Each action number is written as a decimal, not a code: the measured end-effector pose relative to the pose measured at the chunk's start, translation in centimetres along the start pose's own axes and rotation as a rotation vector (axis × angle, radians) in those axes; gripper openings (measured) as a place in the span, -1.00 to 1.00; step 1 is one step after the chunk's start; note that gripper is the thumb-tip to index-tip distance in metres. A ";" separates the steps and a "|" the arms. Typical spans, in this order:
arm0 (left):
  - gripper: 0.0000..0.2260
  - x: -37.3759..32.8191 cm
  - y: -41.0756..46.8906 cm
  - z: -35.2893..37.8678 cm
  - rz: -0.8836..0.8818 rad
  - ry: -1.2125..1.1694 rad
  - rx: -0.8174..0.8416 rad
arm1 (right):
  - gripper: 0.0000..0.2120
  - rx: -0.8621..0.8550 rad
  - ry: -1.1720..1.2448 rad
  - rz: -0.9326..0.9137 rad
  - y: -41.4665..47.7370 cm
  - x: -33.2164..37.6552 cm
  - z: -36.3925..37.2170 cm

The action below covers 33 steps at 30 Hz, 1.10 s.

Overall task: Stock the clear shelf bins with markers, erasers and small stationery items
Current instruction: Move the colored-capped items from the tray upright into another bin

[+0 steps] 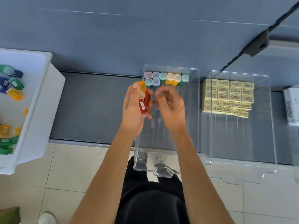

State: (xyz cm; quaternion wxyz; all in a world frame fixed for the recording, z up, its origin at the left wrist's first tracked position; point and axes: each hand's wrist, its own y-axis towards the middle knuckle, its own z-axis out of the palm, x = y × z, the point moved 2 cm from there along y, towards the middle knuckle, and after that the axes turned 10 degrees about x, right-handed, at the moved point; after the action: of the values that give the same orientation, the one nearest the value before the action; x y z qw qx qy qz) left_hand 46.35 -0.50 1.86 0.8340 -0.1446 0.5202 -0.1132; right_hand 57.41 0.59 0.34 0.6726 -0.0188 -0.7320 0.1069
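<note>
Your left hand [134,110] grips a loose bundle, red cases [144,105] and an orange case [143,86], over the clear bin [153,143]. Your right hand [170,109] curls beside them; I cannot tell whether it pinches anything. Pulling one case free could spill the others short of the stocked row [166,79] at the far end.

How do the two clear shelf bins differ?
The middle bin holds a few coloured capped items standing at its back; the right bin holds yellow erasers lying flat over its back half. The left hand, gripping a red item, is at the middle bin, not the right bin. Both are clear.
</note>
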 end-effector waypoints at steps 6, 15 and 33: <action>-0.40 1.3 -2.0 2.5 -0.045 -0.069 0.130 | -0.67 0.154 -0.085 -0.164 -2.8 1.0 -2.0; -0.26 2.6 -4.1 3.6 -0.244 0.068 0.005 | -0.68 0.209 -0.223 -0.195 -4.8 0.4 -3.9; -0.65 2.3 -4.9 1.6 -0.259 -0.467 -0.023 | -0.80 0.077 0.495 0.162 -4.3 0.5 -2.6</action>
State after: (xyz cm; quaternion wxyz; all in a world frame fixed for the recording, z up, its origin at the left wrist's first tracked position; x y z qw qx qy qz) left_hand 48.56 -5.68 2.41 0.9084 -0.2414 0.2919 -0.1768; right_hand 60.41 -3.17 1.83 0.8207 -0.0773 -0.5366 0.1802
